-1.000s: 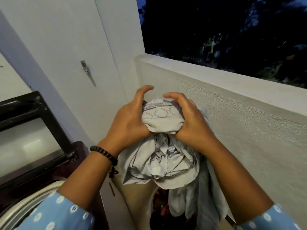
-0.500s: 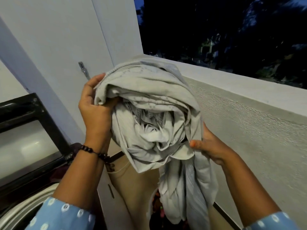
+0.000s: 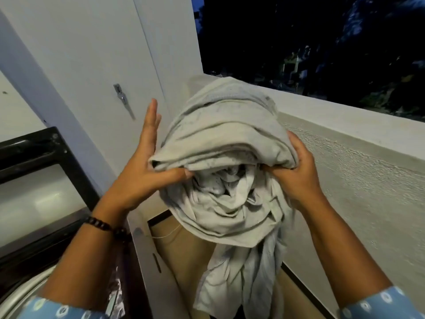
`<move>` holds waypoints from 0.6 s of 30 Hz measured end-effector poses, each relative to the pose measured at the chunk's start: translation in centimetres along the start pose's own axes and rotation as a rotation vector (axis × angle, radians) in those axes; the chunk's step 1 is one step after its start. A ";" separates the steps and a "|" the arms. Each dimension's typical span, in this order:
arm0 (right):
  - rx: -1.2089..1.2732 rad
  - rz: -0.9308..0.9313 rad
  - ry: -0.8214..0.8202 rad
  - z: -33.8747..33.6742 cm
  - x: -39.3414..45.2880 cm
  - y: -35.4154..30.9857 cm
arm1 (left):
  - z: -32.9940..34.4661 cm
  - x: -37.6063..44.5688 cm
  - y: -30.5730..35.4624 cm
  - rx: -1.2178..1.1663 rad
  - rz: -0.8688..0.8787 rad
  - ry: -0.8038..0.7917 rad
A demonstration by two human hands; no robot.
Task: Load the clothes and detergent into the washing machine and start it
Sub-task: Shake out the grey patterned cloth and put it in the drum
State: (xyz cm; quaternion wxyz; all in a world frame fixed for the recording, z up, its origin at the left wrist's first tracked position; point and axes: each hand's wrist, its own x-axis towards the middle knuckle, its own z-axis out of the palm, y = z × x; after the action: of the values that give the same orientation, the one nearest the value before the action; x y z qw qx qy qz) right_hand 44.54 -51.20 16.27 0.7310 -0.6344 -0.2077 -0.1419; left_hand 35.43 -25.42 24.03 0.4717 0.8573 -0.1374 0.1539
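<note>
A bundle of pale grey clothes (image 3: 225, 157) is held up at chest height in the middle of the view, with a long end hanging down toward the floor. My left hand (image 3: 142, 166) is on its left side, fingers straight up and thumb pinching the folded edge. My right hand (image 3: 296, 171) grips the right side, fingers curled over the top fold and thumb tucked under it. The washing machine stands at the lower left: its black-framed lid (image 3: 39, 166) is raised and part of the white tub rim (image 3: 25, 293) shows behind my left forearm. No detergent is in view.
A beige laundry bin (image 3: 184, 254) stands below the bundle, between the machine and a rough white parapet wall (image 3: 356, 185) on the right. A pale door with a metal latch (image 3: 122, 97) is behind. Beyond the parapet it is dark outdoors.
The bundle came up out of the bin and turned over. My right hand shifted from under it to its upper right side. My left hand's fingers straightened.
</note>
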 end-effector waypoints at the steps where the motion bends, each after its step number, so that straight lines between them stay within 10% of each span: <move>1: -0.030 -0.034 -0.021 0.1 0.2 -0.1 | -0.3 0.0 0.8 0.128 0.018 -0.039; 7: -0.286 -0.205 -0.215 1.8 -0.2 -0.9 | 2.5 1.8 3.3 0.792 -0.010 -0.273; 18: -0.314 -0.147 -0.266 1.4 -0.9 -3.7 | 6.1 1.6 0.8 0.456 0.179 0.080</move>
State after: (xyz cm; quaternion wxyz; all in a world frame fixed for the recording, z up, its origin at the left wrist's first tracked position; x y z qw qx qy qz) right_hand 41.84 -50.44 19.23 0.5772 -0.7367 -0.3231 -0.1404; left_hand 37.36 -31.15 22.18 0.2557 0.9192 -0.1557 0.2558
